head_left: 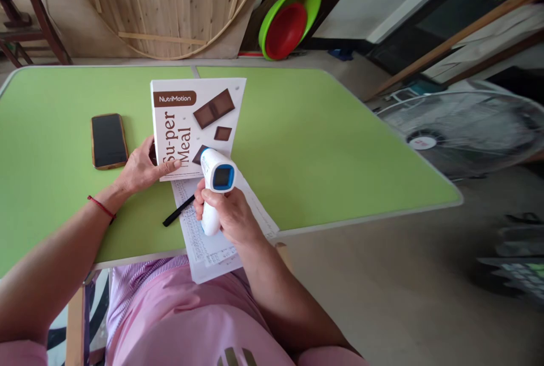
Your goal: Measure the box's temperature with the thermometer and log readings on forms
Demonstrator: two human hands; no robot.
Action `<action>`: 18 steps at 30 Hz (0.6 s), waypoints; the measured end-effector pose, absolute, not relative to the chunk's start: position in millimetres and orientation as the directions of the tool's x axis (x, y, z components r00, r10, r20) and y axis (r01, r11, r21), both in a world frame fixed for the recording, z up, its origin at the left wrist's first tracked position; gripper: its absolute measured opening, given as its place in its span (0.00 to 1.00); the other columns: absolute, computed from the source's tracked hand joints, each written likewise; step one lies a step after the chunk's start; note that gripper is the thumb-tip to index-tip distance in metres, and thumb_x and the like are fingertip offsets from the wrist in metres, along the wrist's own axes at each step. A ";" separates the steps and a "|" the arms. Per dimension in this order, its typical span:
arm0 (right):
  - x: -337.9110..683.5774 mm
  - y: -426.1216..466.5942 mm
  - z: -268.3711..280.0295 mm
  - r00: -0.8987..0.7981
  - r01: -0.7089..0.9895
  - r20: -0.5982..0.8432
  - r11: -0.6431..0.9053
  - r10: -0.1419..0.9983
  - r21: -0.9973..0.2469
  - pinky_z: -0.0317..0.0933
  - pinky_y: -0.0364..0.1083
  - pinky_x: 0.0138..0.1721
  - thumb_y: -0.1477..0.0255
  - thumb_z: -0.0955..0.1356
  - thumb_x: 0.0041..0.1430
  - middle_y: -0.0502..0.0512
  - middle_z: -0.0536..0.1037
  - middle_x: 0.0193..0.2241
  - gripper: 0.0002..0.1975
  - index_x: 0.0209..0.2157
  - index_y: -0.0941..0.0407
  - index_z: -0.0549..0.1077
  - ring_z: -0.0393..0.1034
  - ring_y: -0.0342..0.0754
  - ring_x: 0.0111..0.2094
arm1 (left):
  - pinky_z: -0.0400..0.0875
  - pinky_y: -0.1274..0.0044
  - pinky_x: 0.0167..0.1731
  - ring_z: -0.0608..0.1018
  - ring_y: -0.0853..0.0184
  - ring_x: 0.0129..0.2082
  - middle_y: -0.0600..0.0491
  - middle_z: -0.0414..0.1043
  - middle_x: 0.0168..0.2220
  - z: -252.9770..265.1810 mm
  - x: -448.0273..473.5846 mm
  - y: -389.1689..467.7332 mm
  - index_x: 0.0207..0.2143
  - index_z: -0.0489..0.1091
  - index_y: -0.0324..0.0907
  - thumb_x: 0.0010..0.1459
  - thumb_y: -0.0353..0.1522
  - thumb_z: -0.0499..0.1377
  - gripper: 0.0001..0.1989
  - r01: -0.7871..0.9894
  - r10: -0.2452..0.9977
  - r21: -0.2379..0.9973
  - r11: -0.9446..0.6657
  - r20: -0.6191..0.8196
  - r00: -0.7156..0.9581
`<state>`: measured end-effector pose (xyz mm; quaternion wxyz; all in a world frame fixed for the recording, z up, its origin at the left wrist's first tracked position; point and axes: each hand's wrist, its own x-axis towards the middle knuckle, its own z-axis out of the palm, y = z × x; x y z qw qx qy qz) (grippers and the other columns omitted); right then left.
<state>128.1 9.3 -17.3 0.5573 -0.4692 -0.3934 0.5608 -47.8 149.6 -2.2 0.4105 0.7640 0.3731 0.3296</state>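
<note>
My left hand (147, 166) grips the lower left edge of a white box (182, 128) printed "NutriMotion Su-per Meal" with chocolate pieces; its thumb lies across the front. The box stands upright on the green table, facing me. In my right hand (229, 210) is a white infrared thermometer (216, 165) with a blue-rimmed screen, which looks dark. Its front end points at the lower right of the box; whether they touch is hidden. Under my right hand lie written sheets of paper (198, 252), overhanging the table's near edge. A black pen (178, 211) rests beside and partly over them.
A phone in a brown case (109, 140) lies on the green table (297, 145), left of the box. Beyond the right edge stands a fan (425, 139). Green (312, 0) and red (289, 29) basins lean behind the table, near a round wooden board (170, 3).
</note>
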 end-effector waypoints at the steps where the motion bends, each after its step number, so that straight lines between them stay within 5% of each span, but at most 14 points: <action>1: 128.2 8.9 -17.3 0.063 -0.255 -0.087 -0.068 0.994 -0.965 0.60 0.45 0.27 0.60 0.71 0.59 0.46 0.71 0.21 0.13 0.28 0.53 0.70 0.65 0.43 0.23 | 0.78 0.59 0.45 0.80 0.49 0.46 0.45 0.78 0.46 -2.2 -48.1 150.0 0.47 0.70 0.45 0.47 0.56 0.69 0.33 0.324 0.849 0.866 -0.382 0.191 0.492; 6: 128.4 6.6 -16.2 0.072 -0.220 -0.093 -0.075 0.993 -0.973 0.61 0.45 0.28 0.59 0.72 0.59 0.47 0.73 0.21 0.13 0.29 0.54 0.72 0.66 0.43 0.23 | 0.77 0.58 0.43 0.80 0.48 0.43 0.45 0.78 0.43 -4.2 -52.1 153.0 0.46 0.70 0.44 0.46 0.55 0.71 0.33 0.454 0.879 0.804 -0.384 0.169 0.446; 11: 132.6 2.0 -11.3 0.107 -0.239 -0.084 -0.057 0.991 -0.969 0.64 0.45 0.29 0.59 0.75 0.55 0.47 0.75 0.21 0.14 0.32 0.54 0.74 0.70 0.44 0.24 | 0.78 0.61 0.39 0.81 0.50 0.42 0.44 0.79 0.44 -8.3 -54.4 154.0 0.46 0.70 0.43 0.47 0.54 0.71 0.33 0.375 0.878 0.860 -0.346 0.156 0.453; 18: 145.1 -9.9 -6.0 0.224 -0.207 -0.064 -0.017 0.973 -0.978 0.62 0.44 0.25 0.61 0.76 0.53 0.45 0.76 0.20 0.13 0.33 0.54 0.75 0.69 0.42 0.21 | 0.77 0.58 0.48 0.79 0.47 0.51 0.41 0.75 0.51 -5.7 -52.9 154.8 0.52 0.66 0.42 0.47 0.57 0.68 0.39 0.432 0.916 0.828 -0.357 0.218 0.338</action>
